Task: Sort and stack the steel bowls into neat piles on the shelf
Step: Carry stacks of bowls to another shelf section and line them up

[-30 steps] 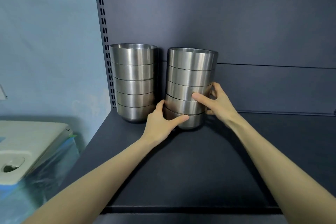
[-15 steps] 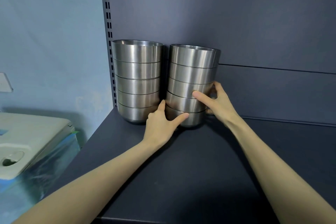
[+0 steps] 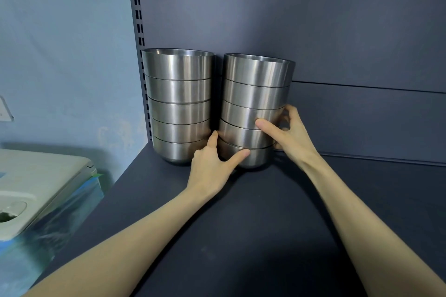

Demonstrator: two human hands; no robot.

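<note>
Head view, looking down along two bare forearms. The right stack [image 3: 255, 108] of five nested steel bowls stands upright at the back of a dark shelf [image 3: 265, 236]. It is just beside the left stack [image 3: 178, 103], also five bowls, which sits in the back left corner. A thin dark gap shows between the upper bowls. Whether the bases touch cannot be told. The lower rims of the right stack look slightly slanted.

The left hand [image 3: 212, 169] pinches the bottom bowl of the right stack, with one digit across its front and another reaching into the gap between the stacks. The right hand [image 3: 289, 135] wraps the stack at mid-height, thumb on the front and fingers curled round the far side.

The bowls are brushed metal, so they are probably rigid, smooth and rather slippery. Five together likely have some weight. Nested bowls are loose on each other, so the upper ones could slide or tip if only the base is pushed. A low hold on one side and a mid-height hold on the opposite side seem the safest way to move them. They would not break, but they could clatter.

Behind stands a dark back panel [image 3: 337, 31] with a slotted upright [image 3: 137, 19] at its left edge. Further left are a pale blue wall [image 3: 60, 43] and a pale plastic object [image 3: 36, 176] over blue film.
</note>
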